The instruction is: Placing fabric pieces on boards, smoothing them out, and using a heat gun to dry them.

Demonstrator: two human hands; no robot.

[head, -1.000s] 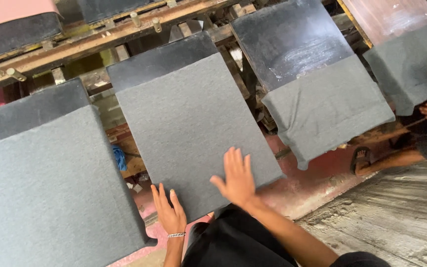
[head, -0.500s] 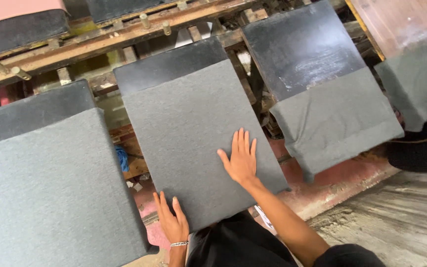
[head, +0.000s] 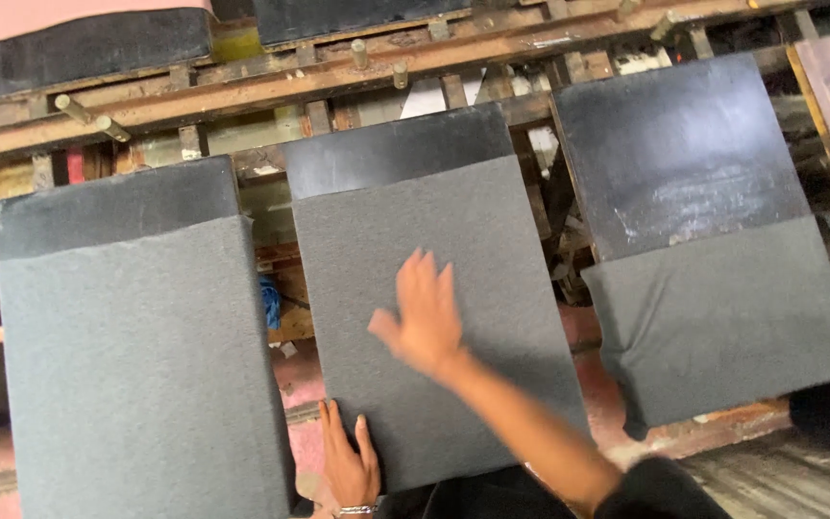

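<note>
A grey fabric-covered panel [head: 434, 250] with a bare black top strip leans in the middle. My right hand [head: 425, 317] lies flat on its grey cloth with fingers spread, blurred by motion. My left hand [head: 348, 461], a bracelet at its wrist, presses the panel's lower left corner with fingers up. Neither hand grips anything.
A similar covered panel [head: 136, 365] leans at the left, and another [head: 703, 240], with cloth only over its lower half, at the right. A wooden rack with pegs [head: 242, 86] runs behind them. Pink floor [head: 300, 375] shows between the panels; wood planks [head: 780, 476] lie at lower right.
My right hand has slid up and leftward over the middle panel's cloth. My left hand stays at the lower corner. The view has shifted, and another person's hands at the right have left the picture.
</note>
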